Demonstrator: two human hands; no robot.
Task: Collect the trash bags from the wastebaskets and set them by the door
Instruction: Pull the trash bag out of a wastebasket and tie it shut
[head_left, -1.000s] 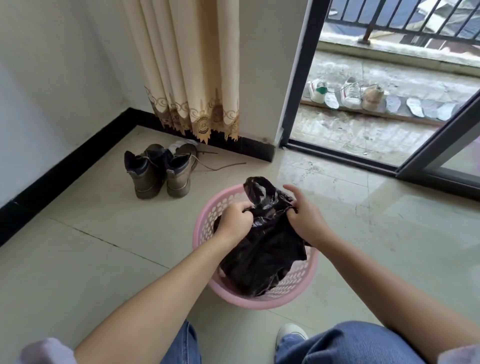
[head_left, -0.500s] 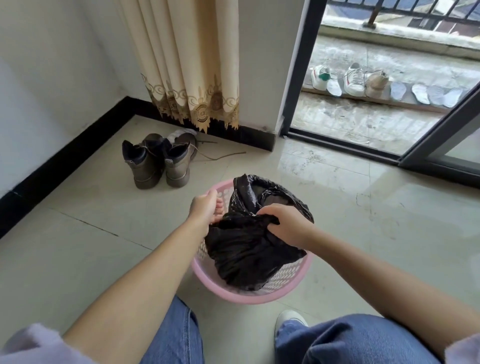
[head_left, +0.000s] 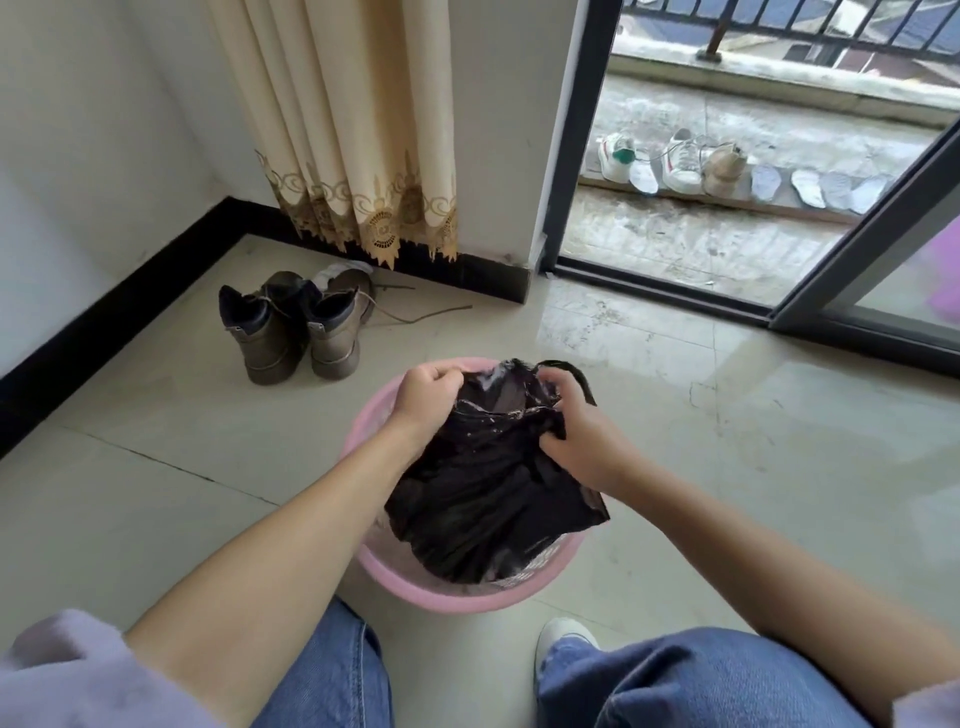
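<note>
1. Trash bag (head_left: 493, 493), black and crumpled, sits in the pink wastebasket (head_left: 457, 597) on the tile floor (head_left: 156, 493), just ahead of the person's knees; its bulk fills the basket and a corner hangs over the right rim.
2. Left hand (head_left: 428, 397) is curled into a fist on the bag's top edge at the far left, fingers pressed together around a bunch of plastic.
3. Right hand (head_left: 576, 441) grips the opposite side of the mouth, fingers bent and pinching the gathered film, thumb tucked in.
4. My reading of the step: the bag's mouth is being drawn together between the two hands, ahead of lifting it out; the bag is not yet clear of the basket.
5. The next move likely calls for holding both bunches firmly, closing or knotting the top, then pulling straight up so the thin plastic does not snag or tear.
6. Farther off, a pair of brown boots (head_left: 291, 332) stands near the curtain (head_left: 353, 130), and the open sliding door (head_left: 675, 291) lies beyond to the right.
</note>
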